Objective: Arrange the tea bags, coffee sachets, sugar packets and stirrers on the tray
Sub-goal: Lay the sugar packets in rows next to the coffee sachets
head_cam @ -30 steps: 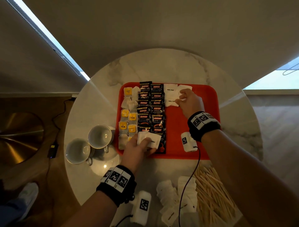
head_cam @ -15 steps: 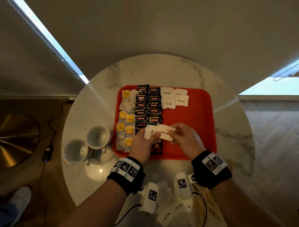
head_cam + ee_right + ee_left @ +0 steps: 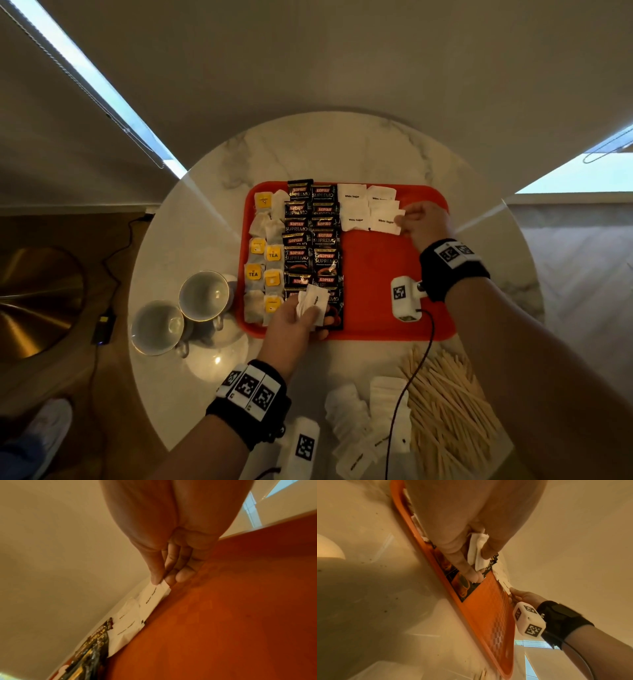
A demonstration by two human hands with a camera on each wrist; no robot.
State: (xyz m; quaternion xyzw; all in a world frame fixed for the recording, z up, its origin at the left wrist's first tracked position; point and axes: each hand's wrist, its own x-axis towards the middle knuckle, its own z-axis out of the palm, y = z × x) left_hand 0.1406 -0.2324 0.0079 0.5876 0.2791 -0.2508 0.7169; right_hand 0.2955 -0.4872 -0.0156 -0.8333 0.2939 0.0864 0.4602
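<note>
Left hand (image 3: 295,320) stays at the red tray's (image 3: 376,274) near edge, fingers curled round spare sugar packets (image 3: 312,303). Right hand (image 3: 424,222) has moved from centre to far right, pinching one sugar packet (image 3: 385,221) onto its row. Round marble table (image 3: 342,150); two cups (image 3: 181,311) left.

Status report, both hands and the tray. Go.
Right hand pinching sugar packet onto tray. Left hand holds spare packets. Stirrers off tray. Nothing blocking.
</note>
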